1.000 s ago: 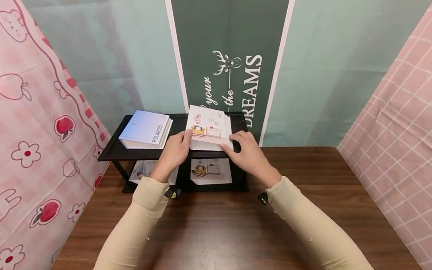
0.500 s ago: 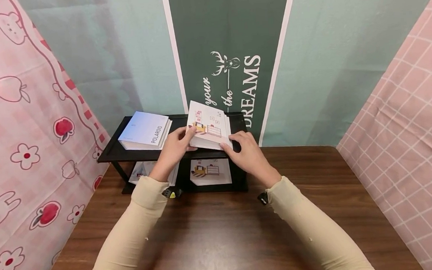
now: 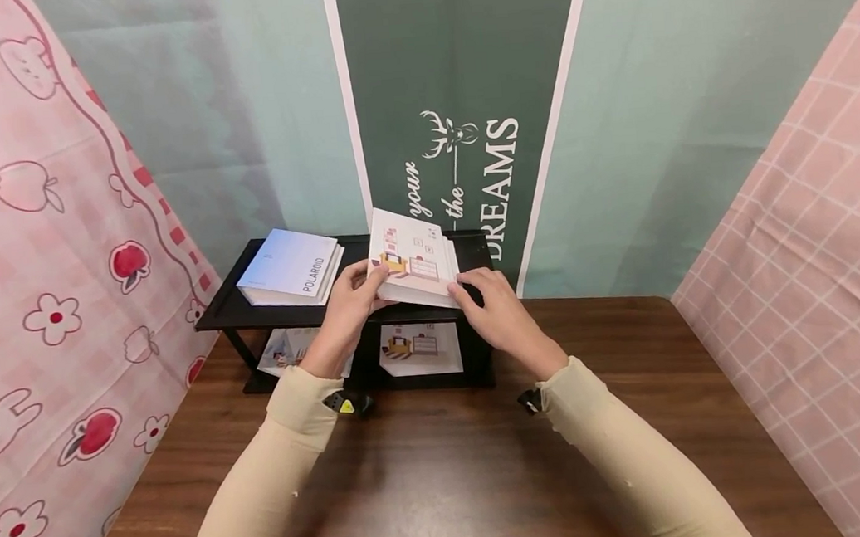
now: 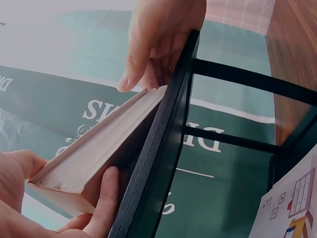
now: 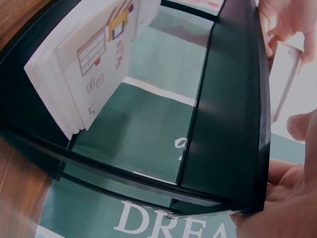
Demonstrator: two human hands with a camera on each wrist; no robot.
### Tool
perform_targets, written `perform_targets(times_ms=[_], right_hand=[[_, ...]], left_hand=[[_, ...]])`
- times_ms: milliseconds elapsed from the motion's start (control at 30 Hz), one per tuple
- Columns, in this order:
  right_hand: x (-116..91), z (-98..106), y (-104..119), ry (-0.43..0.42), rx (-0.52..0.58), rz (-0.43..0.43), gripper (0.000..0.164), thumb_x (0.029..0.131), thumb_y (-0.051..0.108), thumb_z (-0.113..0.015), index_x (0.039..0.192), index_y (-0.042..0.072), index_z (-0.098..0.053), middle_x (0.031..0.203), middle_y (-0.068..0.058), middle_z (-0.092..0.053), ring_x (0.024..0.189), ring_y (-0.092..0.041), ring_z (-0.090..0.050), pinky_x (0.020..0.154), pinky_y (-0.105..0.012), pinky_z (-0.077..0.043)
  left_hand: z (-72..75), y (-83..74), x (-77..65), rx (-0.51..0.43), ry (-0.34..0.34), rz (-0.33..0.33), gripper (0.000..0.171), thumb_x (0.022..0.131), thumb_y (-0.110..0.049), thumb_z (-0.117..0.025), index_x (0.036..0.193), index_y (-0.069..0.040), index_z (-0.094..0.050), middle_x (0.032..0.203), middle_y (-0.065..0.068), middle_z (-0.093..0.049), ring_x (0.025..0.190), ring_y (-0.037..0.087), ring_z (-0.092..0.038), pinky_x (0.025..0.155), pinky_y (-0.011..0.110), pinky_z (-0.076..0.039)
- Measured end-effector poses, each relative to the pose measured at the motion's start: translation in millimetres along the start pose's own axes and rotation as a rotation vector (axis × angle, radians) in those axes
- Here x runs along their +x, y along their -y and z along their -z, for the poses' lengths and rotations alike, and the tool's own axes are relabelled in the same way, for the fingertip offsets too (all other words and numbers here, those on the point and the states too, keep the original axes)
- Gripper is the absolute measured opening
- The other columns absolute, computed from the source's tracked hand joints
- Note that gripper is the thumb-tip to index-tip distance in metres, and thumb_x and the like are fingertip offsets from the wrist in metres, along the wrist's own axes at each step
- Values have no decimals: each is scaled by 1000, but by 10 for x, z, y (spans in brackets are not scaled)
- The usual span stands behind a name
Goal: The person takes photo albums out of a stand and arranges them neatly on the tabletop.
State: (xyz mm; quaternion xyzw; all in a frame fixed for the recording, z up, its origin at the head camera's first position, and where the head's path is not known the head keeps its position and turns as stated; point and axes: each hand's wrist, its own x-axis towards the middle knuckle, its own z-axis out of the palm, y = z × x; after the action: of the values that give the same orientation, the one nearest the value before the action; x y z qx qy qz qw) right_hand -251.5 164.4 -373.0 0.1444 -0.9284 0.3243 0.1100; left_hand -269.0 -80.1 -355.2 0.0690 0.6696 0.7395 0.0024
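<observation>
- Brown wood-grain table (image 3: 430, 485): it bears the whole rack.
- Black two-tier rack (image 3: 477, 253): its upper shelf carries your work.
- Thick white album with a yellow shop drawing (image 3: 417, 257): above the upper shelf's right half, tilted; its right side seems to rest near the right edge.
- Thick blue-and-white "POLAROID" album (image 3: 287, 266): by the upper shelf's left edge, crowding your left hand.
- White illustrated album (image 3: 421, 352): on the lower shelf's right half, under the front edge.
- Your left hand (image 3: 350, 307) grips the tilted album's near left corner, fingers beneath, probably bearing its raised side.
- Your right hand (image 3: 504, 313), fingers loosely bent, likely steadies the opposite corner; I cannot tell if it touches.
</observation>
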Motion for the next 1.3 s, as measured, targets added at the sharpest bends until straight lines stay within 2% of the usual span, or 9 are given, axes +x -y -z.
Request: perform_targets(times_ms=[200,300,600,800,967,1167,1300], right_hand=[[-11,47,-11,-19,58,-22,54,110,42,-62,149,3,-62,151,-16,-59,143,-35,-51,120,-58,-40],[-27,60,0,-14,95,-46,56,109,43,-63,150,4,-61,150,-16,-59,141,-34,-53,118,-57,-43],[-101,81,26,-40,215,-92,62,105,46,-70,150,4,-60,127,-15,-68,112,-31,-66,98,-49,-57],[-158,136,38,-44,299,-115,60,103,43,-73,148,4,-62,122,-17,-70,108,-30,-66,96,-46,-56],[-200,181,36,-75,345,-105,56,103,36,-76,146,3,-64,121,-17,-71,106,-29,-65,94,-43,-55],[-232,227,27,-99,367,-101,52,102,31,-78,144,3,-66,115,-17,-72,98,-27,-64,84,-32,-54],[-254,250,11,-107,378,-95,50,101,28,-78,142,1,-67,112,-18,-73,96,-26,-64,82,-26,-52]], left_hand=[[27,-7,-58,-31,-25,-6,56,112,-19,-58,158,6,-38,145,28,-55,108,22,-66,89,28,-61],[36,-10,-105,-60,-38,-5,55,113,-17,-57,159,4,-38,145,27,-55,108,20,-65,87,25,-61],[-7,18,-249,-147,-56,-34,51,113,-14,-56,159,1,-39,141,25,-56,104,12,-67,87,24,-60],[-67,37,-337,-190,-44,-33,52,113,-11,-55,160,0,-34,146,27,-54,108,15,-67,89,25,-60],[-101,55,-379,-173,-18,-62,53,113,-12,-55,160,-3,-32,144,28,-55,110,18,-68,91,26,-60],[-131,65,-381,-129,15,-87,52,113,-14,-56,159,-4,-33,145,26,-55,116,24,-66,92,27,-60],[-146,71,-376,-86,30,-96,51,113,-14,-56,158,-3,-33,145,25,-54,117,26,-64,90,26,-60]])
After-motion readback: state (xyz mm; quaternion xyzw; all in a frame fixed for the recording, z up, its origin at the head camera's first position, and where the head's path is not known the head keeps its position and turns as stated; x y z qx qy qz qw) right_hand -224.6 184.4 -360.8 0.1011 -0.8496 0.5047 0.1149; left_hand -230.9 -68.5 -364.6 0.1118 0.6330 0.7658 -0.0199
